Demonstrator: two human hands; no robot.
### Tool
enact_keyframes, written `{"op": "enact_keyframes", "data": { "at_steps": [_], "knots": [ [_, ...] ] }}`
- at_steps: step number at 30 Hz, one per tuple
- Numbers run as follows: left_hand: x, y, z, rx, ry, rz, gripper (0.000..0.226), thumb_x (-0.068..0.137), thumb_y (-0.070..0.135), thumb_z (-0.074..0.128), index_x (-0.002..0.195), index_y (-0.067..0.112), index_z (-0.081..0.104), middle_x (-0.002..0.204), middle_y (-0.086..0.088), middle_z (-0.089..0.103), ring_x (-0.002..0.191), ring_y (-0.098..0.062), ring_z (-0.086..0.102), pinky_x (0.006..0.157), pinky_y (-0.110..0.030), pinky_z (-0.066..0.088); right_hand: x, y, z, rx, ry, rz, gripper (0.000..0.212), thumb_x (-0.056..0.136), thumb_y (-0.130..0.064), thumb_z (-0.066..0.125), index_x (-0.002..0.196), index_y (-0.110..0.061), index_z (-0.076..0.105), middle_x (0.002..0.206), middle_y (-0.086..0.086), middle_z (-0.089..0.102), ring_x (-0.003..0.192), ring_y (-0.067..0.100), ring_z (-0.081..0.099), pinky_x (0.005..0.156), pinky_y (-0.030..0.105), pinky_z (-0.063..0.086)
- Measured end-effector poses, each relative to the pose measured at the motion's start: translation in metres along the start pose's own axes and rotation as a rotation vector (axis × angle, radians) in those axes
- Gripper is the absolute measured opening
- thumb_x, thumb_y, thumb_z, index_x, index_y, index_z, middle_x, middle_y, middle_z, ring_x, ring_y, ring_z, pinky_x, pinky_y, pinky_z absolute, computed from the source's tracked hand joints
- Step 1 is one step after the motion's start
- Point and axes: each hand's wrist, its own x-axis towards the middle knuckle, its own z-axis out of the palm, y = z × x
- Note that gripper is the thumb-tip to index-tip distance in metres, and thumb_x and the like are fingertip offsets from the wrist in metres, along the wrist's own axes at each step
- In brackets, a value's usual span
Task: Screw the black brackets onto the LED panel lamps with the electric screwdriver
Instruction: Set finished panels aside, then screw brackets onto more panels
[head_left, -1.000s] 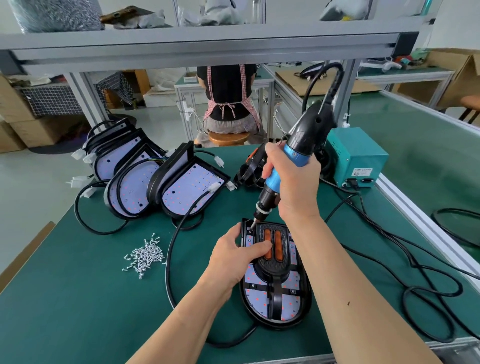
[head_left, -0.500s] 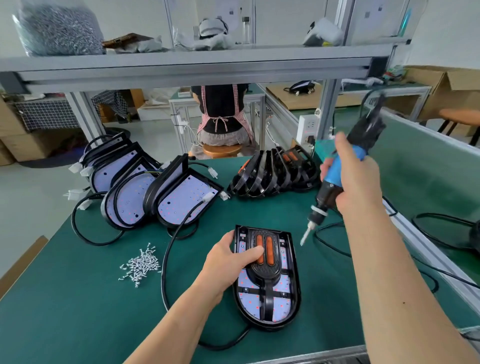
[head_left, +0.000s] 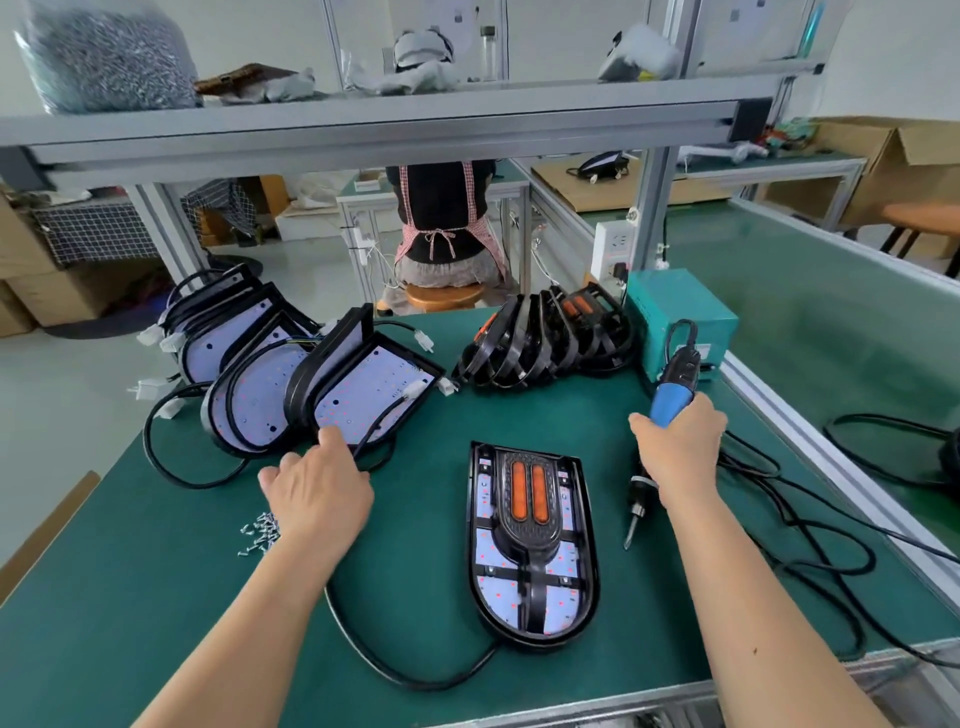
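Note:
An LED panel lamp (head_left: 535, 582) lies flat mid-table with a black bracket (head_left: 529, 514) with two orange strips on it. My right hand (head_left: 678, 452) grips the blue electric screwdriver (head_left: 660, 441), tip down, to the right of that lamp. My left hand (head_left: 317, 488) reaches left over the table, fingers touching the cable of the nearest leaning lamp (head_left: 363, 395) in a row of bare lamps. A pile of screws (head_left: 260, 530) lies just left of that hand, partly hidden by it. Spare brackets (head_left: 545, 343) are stacked at the back.
A teal power box (head_left: 680, 322) stands at the back right, its black cables (head_left: 810, 545) looping over the right side of the table. A shelf frame (head_left: 363, 130) crosses overhead. A person sits on a stool (head_left: 441, 296) beyond the table.
My left hand left the bracketed lamp and moved left to the leaning lamps. My right hand lowered the screwdriver beside the lamp.

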Motion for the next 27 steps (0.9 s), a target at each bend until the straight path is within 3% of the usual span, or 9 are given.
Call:
{"op": "enact_keyframes", "data": {
  "at_steps": [3,10,15,18,20,23,24,26,27],
  "knots": [
    [0.003,-0.003,0.000,-0.028,0.068,0.057,0.012,0.093,0.019,0.057,0.101,0.014,0.051,0.092,-0.006,0.069,0.086,-0.029,0.051,0.077,-0.036,0.029,-0.008,0.009,0.001,-0.140,0.020,-0.057,0.062,0.087,-0.014,0.074,0.136,0.000,0.040,0.143,0.019,0.034,0.128,0.039,0.037,0.104,0.052,0.042],
    [-0.007,0.021,-0.026,-0.565,0.254,0.181,0.008,0.095,0.022,0.056,0.095,0.020,0.063,0.087,-0.005,0.066,0.077,-0.034,0.056,0.068,-0.040,0.047,-0.052,0.015,-0.006,-0.310,-0.006,-0.401,0.054,0.093,-0.014,0.066,0.141,0.003,0.048,0.151,0.021,0.035,0.141,0.037,0.027,0.119,0.045,0.026],
    [-0.014,0.037,-0.038,-0.890,0.321,0.192,0.007,0.095,0.021,0.057,0.096,0.021,0.064,0.077,-0.003,0.064,0.070,-0.031,0.062,0.069,-0.043,0.052,-0.102,0.006,-0.020,-0.386,-0.035,-0.593,0.034,0.097,-0.033,0.062,0.118,-0.007,0.067,0.110,0.011,0.061,0.105,0.034,0.052,0.087,0.044,0.047],
    [-0.013,0.043,-0.033,-0.972,0.300,0.184,0.006,0.097,0.022,0.053,0.099,0.024,0.059,0.073,0.000,0.063,0.060,-0.013,0.063,0.064,-0.031,0.049,-0.118,-0.004,-0.024,-0.517,-0.332,-0.426,0.033,0.100,-0.043,0.050,0.118,-0.017,0.056,0.102,0.006,0.065,0.097,0.033,0.061,0.081,0.041,0.051],
    [-0.010,0.048,-0.026,-1.035,0.186,0.163,0.010,0.100,0.020,0.048,0.096,0.028,0.052,0.073,-0.003,0.064,0.053,-0.007,0.063,0.058,-0.028,0.048,-0.119,-0.008,-0.021,-0.546,-0.487,-0.325,0.032,0.102,-0.041,0.045,0.122,-0.016,0.047,0.105,0.008,0.066,0.098,0.034,0.062,0.083,0.041,0.051],
    [-0.005,0.054,-0.015,-1.225,-0.070,0.050,0.018,0.104,0.016,0.042,0.094,0.030,0.048,0.084,-0.012,0.068,0.061,-0.014,0.070,0.069,-0.035,0.058,-0.114,-0.010,-0.017,-0.359,-0.617,-0.200,0.043,0.104,-0.037,0.048,0.138,-0.011,0.043,0.106,0.006,0.064,0.102,0.027,0.060,0.083,0.035,0.046],
    [-0.003,0.056,-0.012,-1.288,-0.136,0.013,0.017,0.105,0.015,0.042,0.095,0.029,0.048,0.089,-0.016,0.068,0.067,-0.018,0.072,0.072,-0.034,0.059,-0.113,-0.009,-0.016,-0.256,-0.644,-0.169,0.038,0.103,-0.033,0.051,0.134,-0.011,0.050,0.102,0.003,0.063,0.099,0.024,0.060,0.082,0.034,0.044],
    [-0.001,0.058,-0.009,-1.401,-0.218,-0.039,0.014,0.106,0.014,0.041,0.097,0.024,0.047,0.096,-0.019,0.067,0.079,-0.022,0.073,0.074,-0.029,0.058,-0.115,-0.007,-0.012,-0.060,-0.656,-0.125,0.016,0.102,-0.024,0.055,0.100,-0.010,0.064,0.088,-0.001,0.061,0.085,0.022,0.056,0.078,0.035,0.043],
    [0.001,0.058,-0.007,-1.449,-0.257,-0.063,0.013,0.106,0.014,0.041,0.099,0.023,0.046,0.098,-0.020,0.068,0.084,-0.023,0.074,0.075,-0.028,0.057,-0.118,-0.007,-0.009,0.020,-0.637,-0.107,0.023,0.102,-0.021,0.055,0.083,-0.009,0.059,0.080,-0.001,0.057,0.077,0.020,0.051,0.073,0.035,0.040]
  ]
}}
